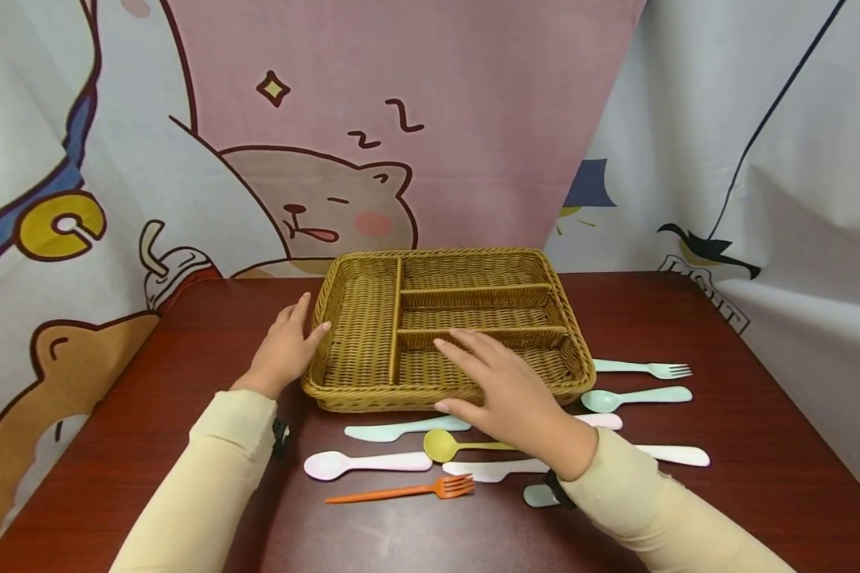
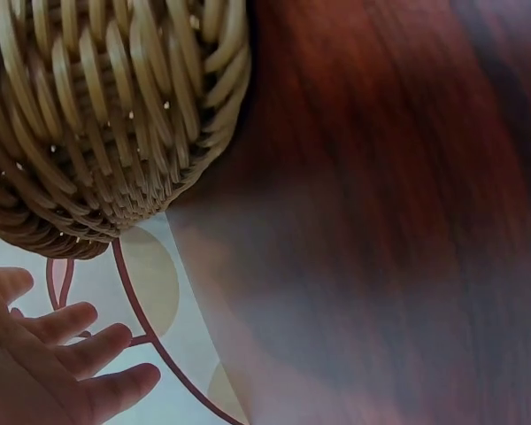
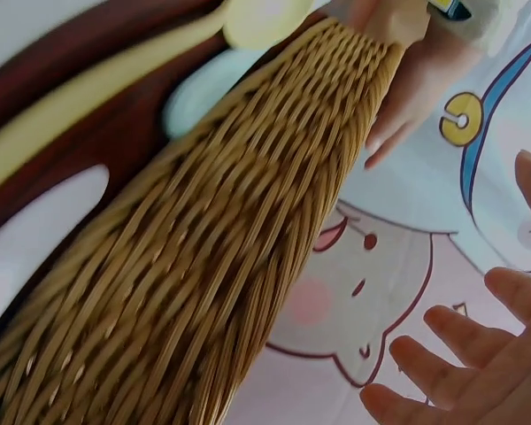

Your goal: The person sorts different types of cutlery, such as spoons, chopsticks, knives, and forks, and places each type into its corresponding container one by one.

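The left hand (image 1: 281,350), grip wide, is just beside the left end of the wicker basket (image 1: 373,399) on the desk (image 1: 201,350). An orange fork (image 1: 401,493) lies before the basket; the right hand (image 1: 512,394), grip likewise wide, is above the basket's near rim.

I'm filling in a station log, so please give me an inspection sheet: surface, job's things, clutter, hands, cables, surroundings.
Surface: reddish-brown table, wood-grained.
Job's things: woven basket with four compartments; in front, orange fork, yellow spoon, pale green knife and other cutlery; at right, pale green fork and pale green spoon.
Clutter: nothing seen.
Hands: left hand by the basket's left end, right hand near its front side; neither holds anything.
Cables: nothing seen.
Surroundings: cartoon-printed cloth behind the table.
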A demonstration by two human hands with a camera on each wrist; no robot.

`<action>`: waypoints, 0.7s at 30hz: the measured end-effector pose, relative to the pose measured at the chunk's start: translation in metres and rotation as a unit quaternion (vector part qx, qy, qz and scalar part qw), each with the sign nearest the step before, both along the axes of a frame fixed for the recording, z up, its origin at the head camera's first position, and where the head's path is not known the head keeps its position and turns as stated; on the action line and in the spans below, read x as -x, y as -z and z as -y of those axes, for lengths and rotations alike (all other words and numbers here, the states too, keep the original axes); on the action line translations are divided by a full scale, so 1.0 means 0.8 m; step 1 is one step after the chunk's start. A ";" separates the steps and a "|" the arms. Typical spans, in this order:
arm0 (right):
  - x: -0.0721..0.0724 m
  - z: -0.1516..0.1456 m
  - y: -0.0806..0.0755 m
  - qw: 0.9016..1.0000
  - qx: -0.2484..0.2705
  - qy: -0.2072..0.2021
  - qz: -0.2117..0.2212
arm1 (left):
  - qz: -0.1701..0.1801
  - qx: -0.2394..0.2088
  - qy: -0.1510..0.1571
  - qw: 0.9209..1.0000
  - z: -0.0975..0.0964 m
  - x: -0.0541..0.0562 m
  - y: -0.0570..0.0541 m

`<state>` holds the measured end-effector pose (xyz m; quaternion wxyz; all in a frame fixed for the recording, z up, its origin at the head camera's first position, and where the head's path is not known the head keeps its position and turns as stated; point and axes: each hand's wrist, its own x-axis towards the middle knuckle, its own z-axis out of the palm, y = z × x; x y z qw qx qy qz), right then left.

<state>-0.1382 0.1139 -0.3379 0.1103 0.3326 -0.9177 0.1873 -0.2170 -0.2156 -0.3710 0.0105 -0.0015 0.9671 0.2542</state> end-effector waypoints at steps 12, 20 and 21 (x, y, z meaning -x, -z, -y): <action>-0.019 0.035 0.012 0.997 -0.001 -0.081 0.003 | 0.008 0.000 0.008 1.000 -0.008 0.010 0.000; -0.027 0.060 0.019 0.992 -0.039 -0.119 0.023 | 0.020 0.008 0.013 1.000 -0.014 0.012 0.002; -0.027 0.063 0.021 0.991 -0.040 -0.124 0.026 | 0.023 0.011 0.013 1.000 -0.015 0.012 0.002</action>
